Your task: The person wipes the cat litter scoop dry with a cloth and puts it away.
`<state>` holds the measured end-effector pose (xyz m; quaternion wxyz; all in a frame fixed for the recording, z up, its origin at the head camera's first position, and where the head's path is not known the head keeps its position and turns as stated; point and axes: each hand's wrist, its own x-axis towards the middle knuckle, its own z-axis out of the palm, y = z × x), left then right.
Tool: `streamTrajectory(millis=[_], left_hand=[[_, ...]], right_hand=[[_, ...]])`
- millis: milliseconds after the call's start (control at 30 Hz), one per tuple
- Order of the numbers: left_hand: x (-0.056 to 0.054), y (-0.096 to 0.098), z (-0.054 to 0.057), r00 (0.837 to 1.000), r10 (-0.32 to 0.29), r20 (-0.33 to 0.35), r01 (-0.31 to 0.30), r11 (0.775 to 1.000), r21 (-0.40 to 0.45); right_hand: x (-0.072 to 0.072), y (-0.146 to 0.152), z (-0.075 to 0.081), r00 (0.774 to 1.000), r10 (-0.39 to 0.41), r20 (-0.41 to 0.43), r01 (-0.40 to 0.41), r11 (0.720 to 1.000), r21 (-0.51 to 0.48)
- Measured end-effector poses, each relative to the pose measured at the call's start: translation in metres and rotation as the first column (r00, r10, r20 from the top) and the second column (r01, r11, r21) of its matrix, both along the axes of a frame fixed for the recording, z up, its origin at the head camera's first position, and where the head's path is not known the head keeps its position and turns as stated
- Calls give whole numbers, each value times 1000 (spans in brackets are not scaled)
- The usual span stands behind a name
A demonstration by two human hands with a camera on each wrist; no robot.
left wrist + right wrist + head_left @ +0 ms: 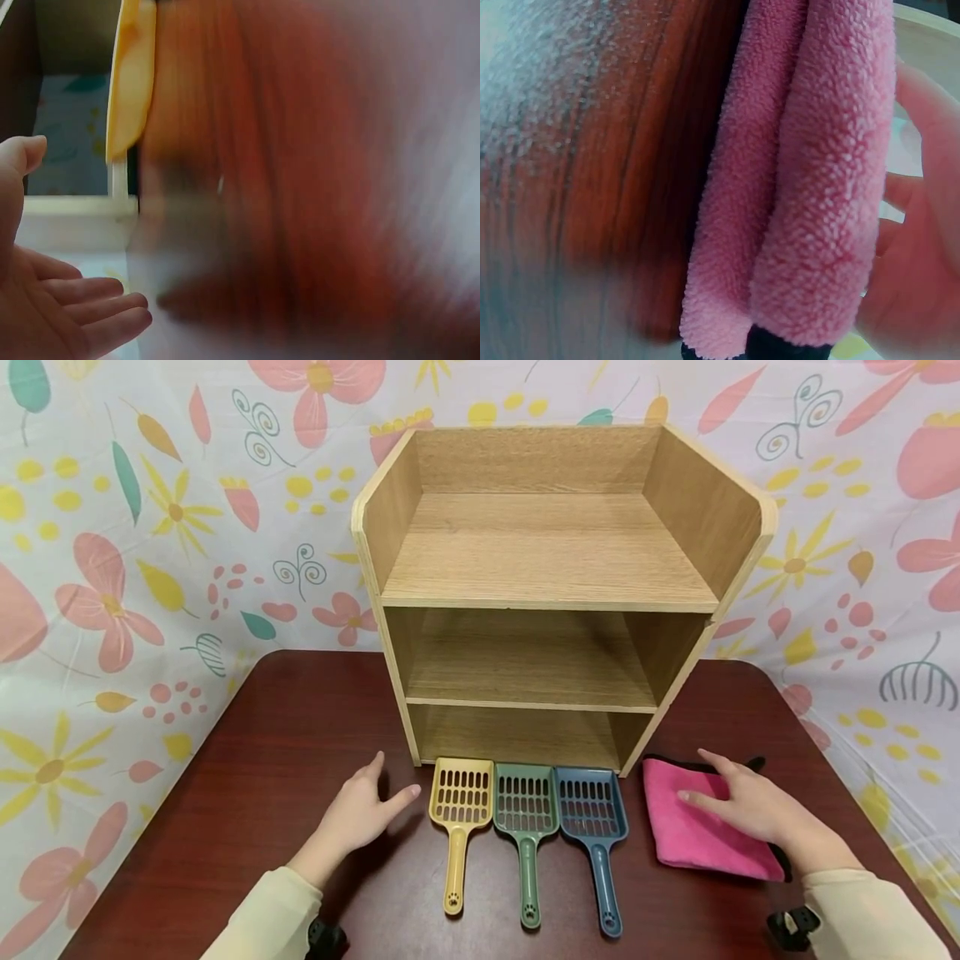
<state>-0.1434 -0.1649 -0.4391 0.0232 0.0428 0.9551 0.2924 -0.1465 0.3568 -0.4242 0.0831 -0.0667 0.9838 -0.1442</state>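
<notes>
Three slotted litter scoops lie side by side on the table, handles toward me: a yellow litter scoop [456, 864], a green litter scoop [528, 872] and a blue litter scoop [602, 877]. Left of the yellow one is my left hand [358, 814], its fingers extended and thumb spread, holding nothing. In the left wrist view that hand [56, 307] is apart from the yellow scoop [131, 82]. At the right, a folded pink cloth [678, 835] with black edging lies under my right hand [757, 810]. The right wrist view shows relaxed fingers beside the cloth [825, 187]; contact is unclear.
A wooden shelf unit [547, 547] with a raised back and sides stands behind the scoops, their heads close to its front. The dark red-brown table [300, 735] meets a floral backdrop [187, 485] behind and at both sides.
</notes>
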Motion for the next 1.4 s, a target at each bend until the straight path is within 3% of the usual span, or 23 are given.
streamTrajectory(millis=[300, 467, 567, 700, 767, 933, 1067, 1167, 1400], left_hand=[[17, 23, 1, 999, 34, 2, -34, 995, 98], [22, 32, 1, 996, 39, 76, -55, 971, 232], [23, 34, 0, 982, 35, 184, -105, 916, 388], [26, 35, -3, 942, -6, 336, -198, 798, 569], [27, 36, -4, 918, -38, 394, -236, 748, 621], [30, 37, -8, 856, -130, 500, -303, 658, 689], [34, 37, -11, 810, -207, 549, -335, 605, 722], [37, 38, -13, 784, -257, 565, -346, 575, 742], [40, 44, -13, 757, -329, 564, -359, 511, 781]], right_hand=[[-3, 3, -5, 999, 29, -37, -29, 1000, 0], [-5, 3, -7, 998, 30, -56, -30, 1000, -2], [-6, 4, -8, 998, 26, -49, -26, 1000, -2], [-8, 6, -9, 999, 22, -36, -22, 1000, -2], [-8, 6, -10, 999, 22, -36, -23, 1000, -1], [-6, 10, -9, 1000, 26, -17, -26, 1000, -8], [-4, 15, -10, 1000, 14, 19, -14, 1000, -11], [-4, 19, -12, 1000, 11, 26, -10, 1000, -9], [-7, 22, -12, 1000, 0, -20, 0, 1000, -17]])
